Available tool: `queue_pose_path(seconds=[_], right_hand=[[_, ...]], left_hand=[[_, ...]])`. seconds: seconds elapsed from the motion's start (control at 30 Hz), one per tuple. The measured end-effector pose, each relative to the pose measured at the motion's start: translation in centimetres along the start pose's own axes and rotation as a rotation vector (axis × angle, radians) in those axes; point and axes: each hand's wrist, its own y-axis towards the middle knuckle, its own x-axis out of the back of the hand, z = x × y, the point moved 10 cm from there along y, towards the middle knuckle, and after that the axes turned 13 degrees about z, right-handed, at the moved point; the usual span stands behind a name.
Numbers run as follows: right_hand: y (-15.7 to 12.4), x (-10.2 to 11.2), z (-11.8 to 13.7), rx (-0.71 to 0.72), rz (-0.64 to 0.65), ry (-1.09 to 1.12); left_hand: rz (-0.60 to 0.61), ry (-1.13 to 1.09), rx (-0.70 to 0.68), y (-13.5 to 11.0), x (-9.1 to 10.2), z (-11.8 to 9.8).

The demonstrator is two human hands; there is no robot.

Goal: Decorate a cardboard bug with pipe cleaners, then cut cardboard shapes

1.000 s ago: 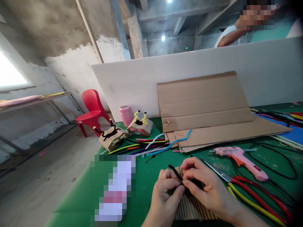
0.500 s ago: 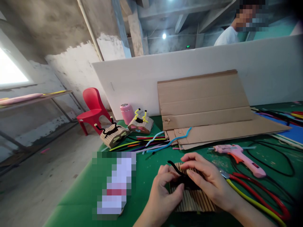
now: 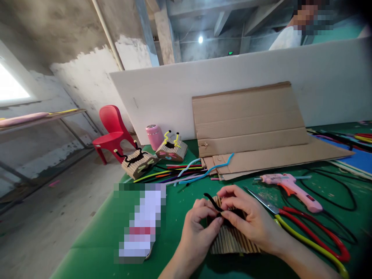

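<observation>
A ridged corrugated cardboard piece [image 3: 232, 242] lies on the green table under my two hands, with a dark opening or patch in its top. My left hand [image 3: 200, 223] has thumb and finger closed on a black pipe cleaner [image 3: 212, 200] at this patch. From the other side my right hand [image 3: 247, 217] pinches the same pipe cleaner, thumb tip close to the left thumb. One end of it sticks up to the left. My fingers hide where it meets the cardboard. Just right of my right hand lie scissors [image 3: 314, 228] with red and yellow-green handles.
A pink glue gun [image 3: 305, 195] with a black cord lies at right. Behind are loose pipe cleaners [image 3: 171, 174], two finished-looking cardboard bugs [image 3: 139, 162], a pink canister [image 3: 155, 137] and a folded cardboard sheet [image 3: 250, 124]. A person [image 3: 286, 38] stands beyond the white panel [image 3: 162, 93].
My right thumb and fingers have moved left and down, closing on the black pipe cleaner beside my left fingertips. The scissors show more fully as the view shifts slightly.
</observation>
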Motion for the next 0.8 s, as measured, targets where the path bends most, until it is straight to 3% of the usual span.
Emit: queue_pose_path(seconds=[0.23,0.47,0.8], right_hand=[[0.2,0.0,0.3,-0.013,0.016,-0.007],[-0.1,0.2,-0.3,0.033,-0.035,0.048],[-0.4,0.6,-1.4,0.041,-0.095,0.168]], left_hand=[[0.015,-0.036,-0.007,0.0,-0.2,0.3],[-0.01,0.093,0.023,-0.1,-0.2,-0.2],[-0.036,-0.012,0.083,0.0,0.2,-0.4]])
